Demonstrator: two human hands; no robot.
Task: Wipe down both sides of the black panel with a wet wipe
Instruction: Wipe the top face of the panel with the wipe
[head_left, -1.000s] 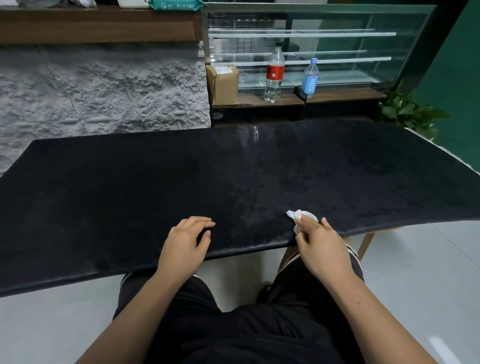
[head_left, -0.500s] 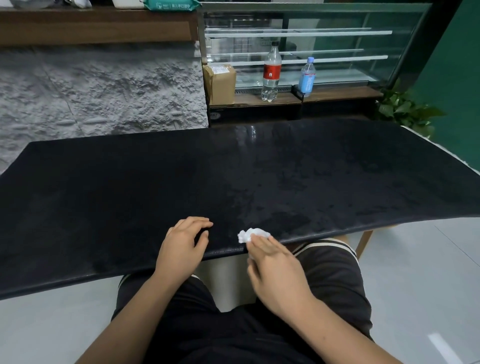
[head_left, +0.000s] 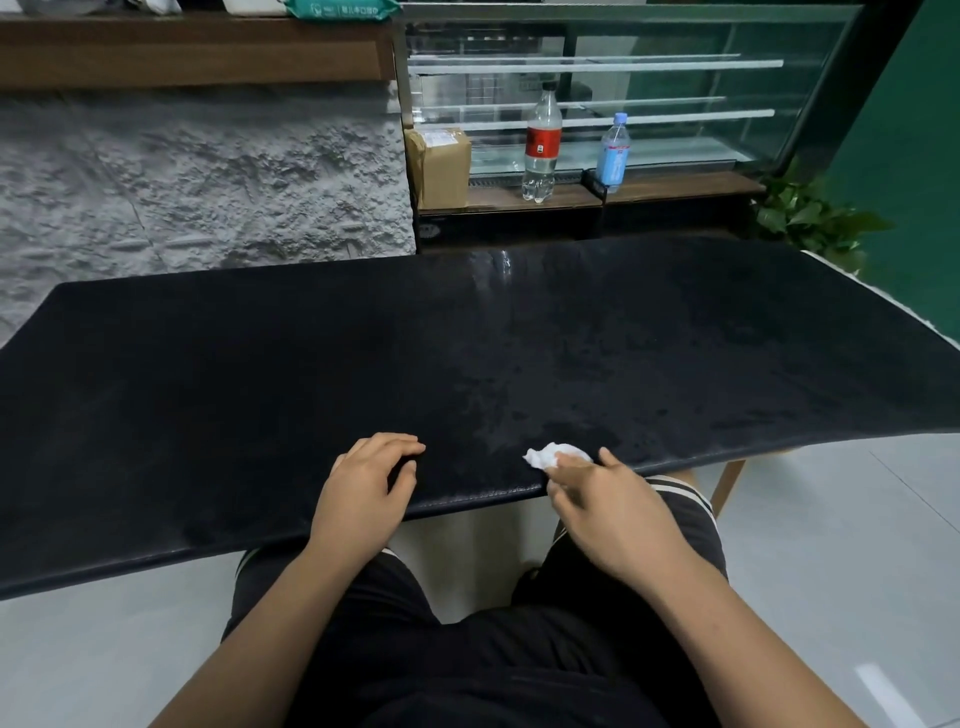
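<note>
- Spanning nearly the whole width of view: black panel (head_left: 363, 364), lying flat, near edge over the seated person's knees. Cannot tell what carries it, apart from a wooden leg (head_left: 727, 488) showing under the right end.
- Across the middle and right of its top face: damp mottling and a streak of sheen. Toward the left: duller, seemingly dry. Judged from that: top side partly wiped, underside not yet begun.
- Well behind, taking no part: glass display case (head_left: 649, 78), with a cardboard box (head_left: 439, 166) and two bottles (head_left: 542, 145) in front of it.
- Left hand (head_left: 363, 488): resting on the panel just inside the near edge, fingers loosely bent, gripping nothing. Probably there to steady the sheet.
- Right hand (head_left: 613, 509): at the near edge, to the right of the left hand and apart from it. Fingertips curled onto the wet wipe (head_left: 556, 453), pinching it and pressing it down on the top face.
- Wet wipe: a small crumpled white wad touching the panel just inside the near edge, poking out ahead of the fingers.
- Next, most likely: draw the wad toward the duller left part with steady downward pressure, bracing with the left hand against sliding.
- Worth opening the wad out first, for wider contact.
- For the later turn-over: both hands needed, given so broad a sheet.
</note>
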